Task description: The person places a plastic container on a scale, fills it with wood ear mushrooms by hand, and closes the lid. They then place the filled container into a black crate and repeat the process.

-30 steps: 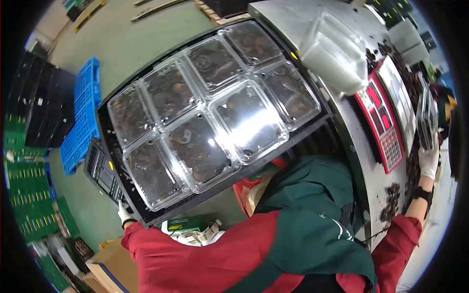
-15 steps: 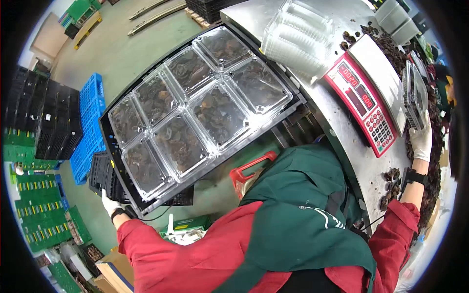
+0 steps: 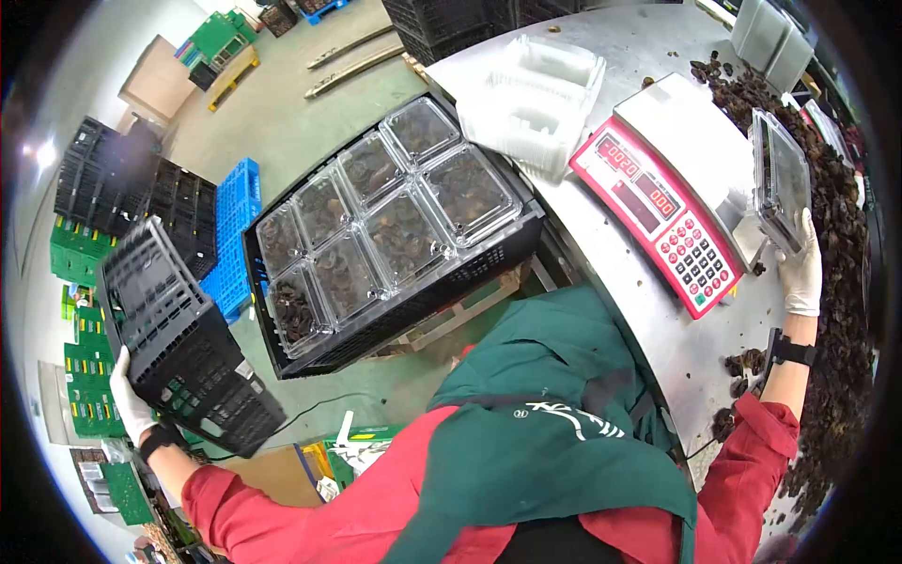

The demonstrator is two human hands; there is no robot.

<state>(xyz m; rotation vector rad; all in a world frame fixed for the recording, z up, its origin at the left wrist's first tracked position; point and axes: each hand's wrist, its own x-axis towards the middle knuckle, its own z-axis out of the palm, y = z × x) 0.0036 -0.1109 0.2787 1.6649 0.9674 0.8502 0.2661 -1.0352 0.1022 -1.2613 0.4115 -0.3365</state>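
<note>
At the left, my gloved left hand [image 3: 130, 395] grips the side of a black plastic crate [image 3: 188, 352], tilted and held off the floor. My gloved right hand [image 3: 800, 268] holds a clear lidded container [image 3: 780, 179] at its lower end, beside the scale. Between the hands, a black crate [image 3: 404, 329] holds several clear boxes [image 3: 371, 230] of dark, curled pieces. The red and white scale [image 3: 658, 202] shows red digits. A stack of empty clear trays [image 3: 536, 103] stands beside it on the metal table [image 3: 611, 273].
A heap of dark dried pieces [image 3: 841, 376] lies along the table's right side. Black crates [image 3: 178, 202] are stacked at the left, near a blue pallet [image 3: 235, 235] and green crates [image 3: 89, 376]. A cable runs across the floor below the filled crate.
My left hand has moved left, and the black crate it grips is now raised and tilted. The filled crate appears lower and farther off. My right hand still holds the container.
</note>
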